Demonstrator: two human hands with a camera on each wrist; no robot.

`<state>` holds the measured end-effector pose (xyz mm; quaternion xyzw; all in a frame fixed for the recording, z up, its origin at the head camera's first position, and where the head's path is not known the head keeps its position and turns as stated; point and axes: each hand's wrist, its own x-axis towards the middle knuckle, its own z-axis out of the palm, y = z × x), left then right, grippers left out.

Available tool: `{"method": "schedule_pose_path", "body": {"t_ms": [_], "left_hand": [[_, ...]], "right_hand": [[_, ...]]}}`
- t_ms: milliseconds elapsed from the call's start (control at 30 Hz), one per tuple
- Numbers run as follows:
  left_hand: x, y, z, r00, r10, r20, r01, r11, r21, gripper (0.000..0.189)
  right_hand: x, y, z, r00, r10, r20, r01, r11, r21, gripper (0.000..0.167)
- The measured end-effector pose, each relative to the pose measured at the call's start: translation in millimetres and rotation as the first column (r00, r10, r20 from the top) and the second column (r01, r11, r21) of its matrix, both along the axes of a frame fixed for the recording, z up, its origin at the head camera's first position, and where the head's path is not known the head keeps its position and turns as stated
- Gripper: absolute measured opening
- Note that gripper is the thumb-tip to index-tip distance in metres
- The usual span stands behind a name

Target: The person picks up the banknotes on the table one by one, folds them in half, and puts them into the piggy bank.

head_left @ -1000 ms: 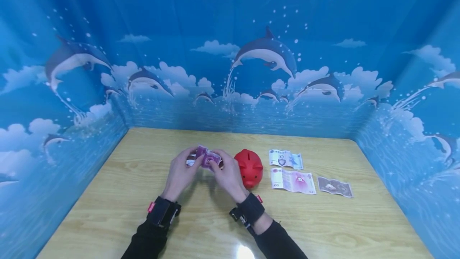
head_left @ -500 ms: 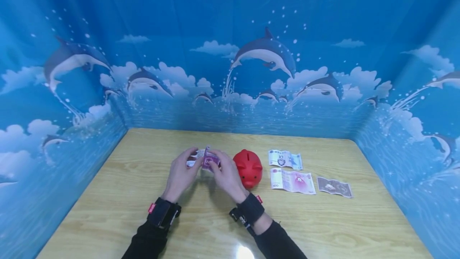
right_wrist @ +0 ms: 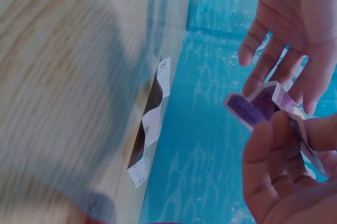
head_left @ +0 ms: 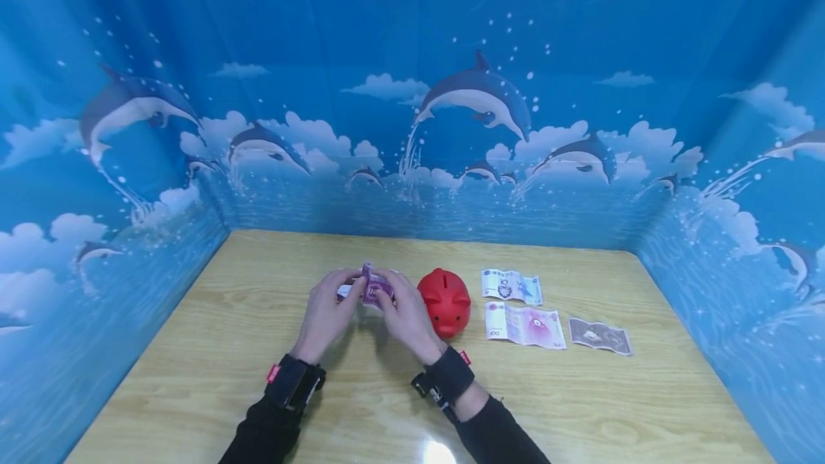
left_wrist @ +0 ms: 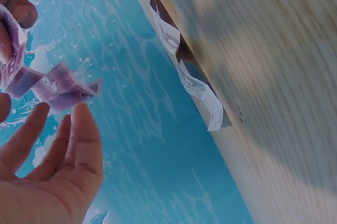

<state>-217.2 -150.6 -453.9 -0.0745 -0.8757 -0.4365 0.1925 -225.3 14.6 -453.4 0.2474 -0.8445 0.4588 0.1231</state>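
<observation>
A creased purple banknote (head_left: 376, 291) is held up between my two hands, left of a red piggy bank (head_left: 446, 304). My left hand (head_left: 326, 315) pinches its left part between thumb and fingers. With thumb and curled fingers my right hand (head_left: 407, 313) grips the other end. In the right wrist view the purple banknote (right_wrist: 253, 110) is bent in zigzag folds. Behind the hands a second wavy banknote (left_wrist: 195, 87) lies on the table; mostly hidden in the head view, it shows "20" in the right wrist view.
Right of the piggy bank lie a blue-white 10 banknote (head_left: 511, 286), a pink 100 banknote (head_left: 525, 324) and a dark greyish banknote (head_left: 601, 336). A blue dolphin-print curtain (head_left: 412, 199) encloses the wooden table (head_left: 219, 349) at the back and sides.
The purple banknote's left part, spread out earlier, now stands folded up near its middle. My left fingers have come slightly right, closer to the right hand. The piggy bank and other banknotes stay put.
</observation>
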Motion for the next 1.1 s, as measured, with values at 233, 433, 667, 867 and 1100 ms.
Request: {"method": "schedule_pose_path", "body": {"t_ms": [233, 433, 667, 867, 1100], "left_hand": [[1.6, 4.0, -0.3, 1.0, -0.031, 0.004, 0.031, 0.999, 0.016, 0.028], [1.2, 6.1, -2.8, 0.999, -0.052, 0.005, 0.052, 0.998, 0.027, 0.024], [2.0, 7.8, -2.4, 0.998, -0.041, 0.05, 0.037, 0.996, 0.084, 0.025], [2.5, 8.4, -0.3, 0.997, -0.024, 0.07, 0.015, 0.992, 0.127, 0.024], [2.8, 6.9, 1.7, 0.997, -0.014, 0.073, 0.003, 0.989, 0.151, 0.023]], "right_hand": [[-0.3, 0.5, -0.8, 1.0, 0.013, 0.008, -0.013, 1.0, -0.005, 0.032], [-1.6, 0.2, -1.6, 1.0, 0.022, 0.009, -0.022, 1.0, 0.002, 0.033], [-1.8, 0.8, 0.0, 0.998, 0.001, 0.067, 0.002, 0.999, -0.053, 0.037], [-2.2, 0.8, 1.3, 0.994, -0.028, 0.103, 0.037, 0.995, -0.09, 0.039], [-3.0, 0.0, 0.6, 0.988, -0.102, 0.116, 0.108, 0.993, -0.043, 0.05]]}}
